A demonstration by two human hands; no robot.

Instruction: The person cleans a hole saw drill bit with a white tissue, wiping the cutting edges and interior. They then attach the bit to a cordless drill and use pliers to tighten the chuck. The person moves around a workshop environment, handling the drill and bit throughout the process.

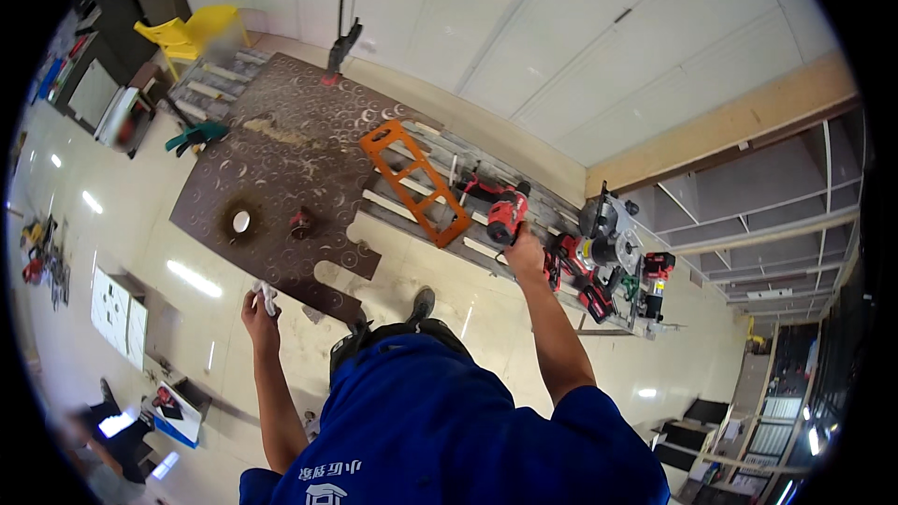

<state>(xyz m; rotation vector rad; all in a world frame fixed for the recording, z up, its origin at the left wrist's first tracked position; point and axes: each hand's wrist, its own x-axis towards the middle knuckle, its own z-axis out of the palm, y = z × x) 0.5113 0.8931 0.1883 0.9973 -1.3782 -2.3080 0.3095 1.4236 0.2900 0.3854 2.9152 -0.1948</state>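
My right hand [527, 256] is wrapped round the grip of a red and black cordless drill [508, 212] above the slatted bench. My left hand [259, 316] pinches a small crumpled white piece [267, 296], perhaps cloth or paper, off the near edge of a brown board [309, 164]. The board is marked with many ring cuts, a round hole and a notch. A small red and black tool [300, 223] rests on it. Beside the board lies an orange template [412, 181] with rectangular openings.
More red power tools [594, 299] and a mitre saw [610, 236] stand at the bench's right end. Clamps [196, 137] grip the board's left and far edges. A yellow chair [196, 33] is at the far left; white panels rise behind. Another person sits at the lower left.
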